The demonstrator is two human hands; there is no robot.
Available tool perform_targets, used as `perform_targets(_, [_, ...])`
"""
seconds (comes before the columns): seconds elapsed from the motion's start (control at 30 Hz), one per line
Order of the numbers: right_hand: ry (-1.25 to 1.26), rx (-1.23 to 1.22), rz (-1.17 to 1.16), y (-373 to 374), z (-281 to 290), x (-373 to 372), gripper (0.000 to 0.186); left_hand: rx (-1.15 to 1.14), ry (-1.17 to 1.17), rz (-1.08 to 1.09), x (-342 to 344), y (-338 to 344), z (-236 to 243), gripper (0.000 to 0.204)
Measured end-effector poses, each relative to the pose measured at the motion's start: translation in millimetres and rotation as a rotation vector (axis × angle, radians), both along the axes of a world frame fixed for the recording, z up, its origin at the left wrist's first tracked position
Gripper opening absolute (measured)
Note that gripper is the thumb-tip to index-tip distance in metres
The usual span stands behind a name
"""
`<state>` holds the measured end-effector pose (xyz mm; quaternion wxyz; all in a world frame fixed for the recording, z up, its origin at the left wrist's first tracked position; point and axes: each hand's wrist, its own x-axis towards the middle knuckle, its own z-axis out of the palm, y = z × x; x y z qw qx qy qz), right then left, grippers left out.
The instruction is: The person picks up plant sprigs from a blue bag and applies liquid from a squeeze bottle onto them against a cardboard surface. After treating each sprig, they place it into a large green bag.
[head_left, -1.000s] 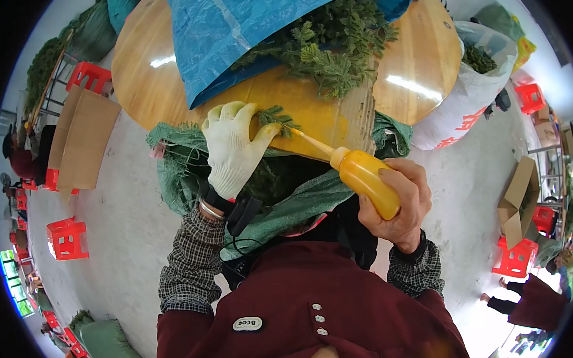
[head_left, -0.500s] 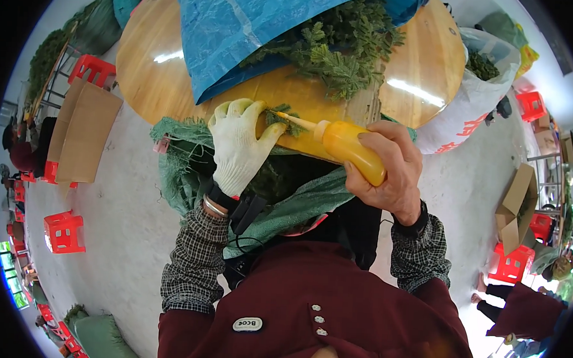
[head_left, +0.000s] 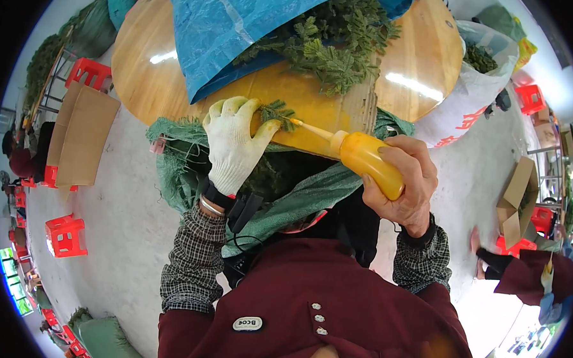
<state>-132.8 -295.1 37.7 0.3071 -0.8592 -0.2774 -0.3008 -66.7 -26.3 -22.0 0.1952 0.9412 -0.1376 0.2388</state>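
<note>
My left hand, in a white glove with yellowed fingertips, holds a small evergreen sprig against a yellow-stained cardboard sheet. My bare right hand is closed round a yellow squeeze bottle, tilted with its thin nozzle at the sprig's right side. Above the sheet, more branches spill from a blue plastic bag. Below both hands lies an open green woven sack with dark greenery inside, partly hidden.
A round wooden table is behind. A white sack stands at right. Cardboard boxes and red stools are on both sides. One co-worker walks at lower right; another is at far left.
My right hand and the bottle moved up-left across the sprig, then back to the right. The co-worker at lower right has moved up and changed stride. My left hand stays at the sprig.
</note>
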Motion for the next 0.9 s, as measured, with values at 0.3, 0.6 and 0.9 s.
perform_targets(0.3, [-0.014, 0.014, -0.031, -12.7, -5.3, -15.6, 0.046, 0.035, 0.082, 0.010, -1.8, 0.5, 4.2, 0.045])
perform_targets(0.6, [-0.015, 0.016, -0.073, -21.1, -1.8, -26.8, 0.045, 0.087, 0.126, 0.005, 4.0, 0.0, 13.4, 0.045])
perform_targets(0.9, [-0.081, 0.067, -0.022, 4.6, 1.7, -5.8, 0.046, 0.084, 0.038, -0.013, 5.7, 0.4, 8.0, 0.042])
